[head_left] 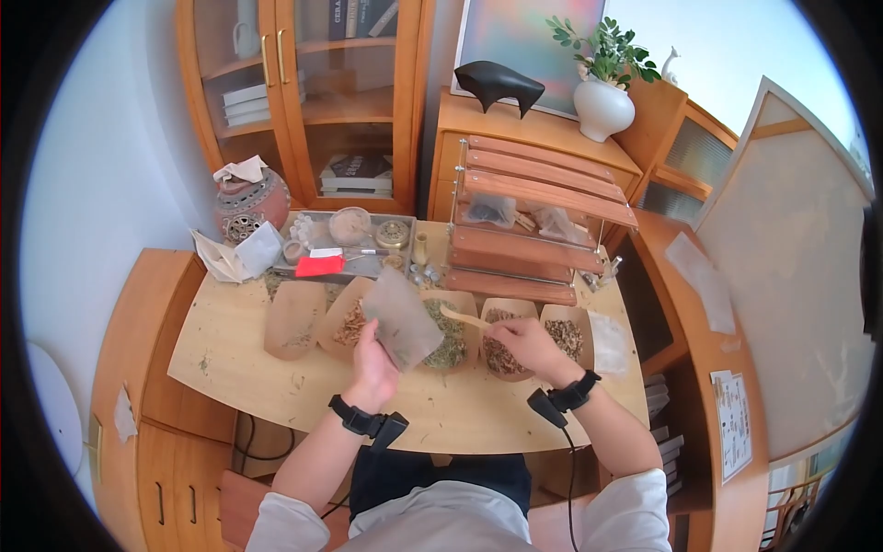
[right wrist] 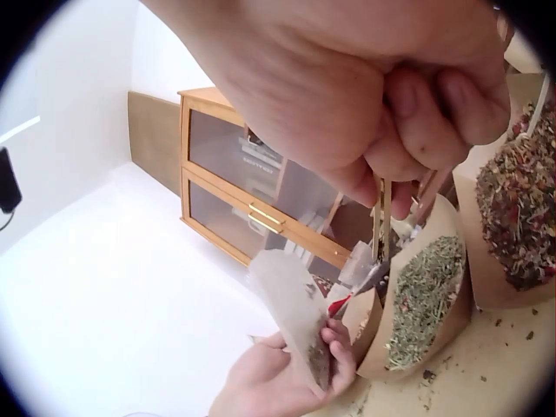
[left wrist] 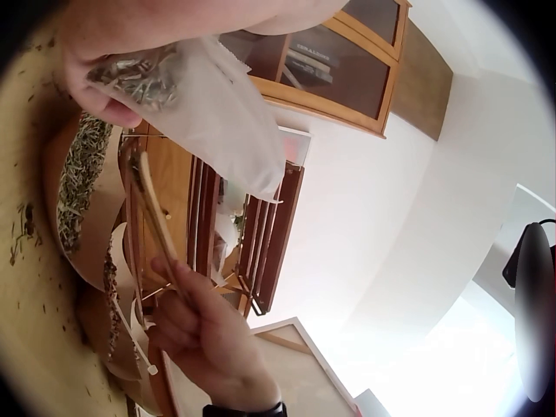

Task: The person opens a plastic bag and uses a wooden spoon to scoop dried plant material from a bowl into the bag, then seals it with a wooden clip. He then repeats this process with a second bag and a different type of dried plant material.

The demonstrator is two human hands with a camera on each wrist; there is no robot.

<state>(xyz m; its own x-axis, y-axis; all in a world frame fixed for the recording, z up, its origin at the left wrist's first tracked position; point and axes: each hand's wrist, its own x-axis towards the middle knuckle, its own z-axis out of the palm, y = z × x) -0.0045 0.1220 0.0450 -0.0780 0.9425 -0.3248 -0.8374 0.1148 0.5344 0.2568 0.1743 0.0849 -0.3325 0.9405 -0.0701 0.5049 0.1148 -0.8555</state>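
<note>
My left hand (head_left: pixel 374 366) holds a pale translucent pouch (head_left: pixel 403 317) by its lower end. Dried herbs (left wrist: pixel 146 76) show through the bottom of the pouch in the left wrist view. My right hand (head_left: pixel 533 350) grips a slim wooden scoop (head_left: pixel 466 319) by the handle, its tip pointing left toward the pouch. Beneath the scoop's tip is a paper box of chopped green herb (right wrist: pixel 427 295). Just under my right hand stands a box of reddish-brown dried mix (right wrist: pixel 519 200), with a pale handle sticking out of it.
More paper boxes flank these: a nearly bare one (head_left: pixel 292 331) at left, one with orange-brown pieces (head_left: pixel 349 324), one with dark mix (head_left: pixel 563 339) at right. Behind stand a grey tray (head_left: pixel 363 267) of small items and a tiered wooden rack (head_left: pixel 515 248). Herb crumbs dot the table (head_left: pixel 276 386).
</note>
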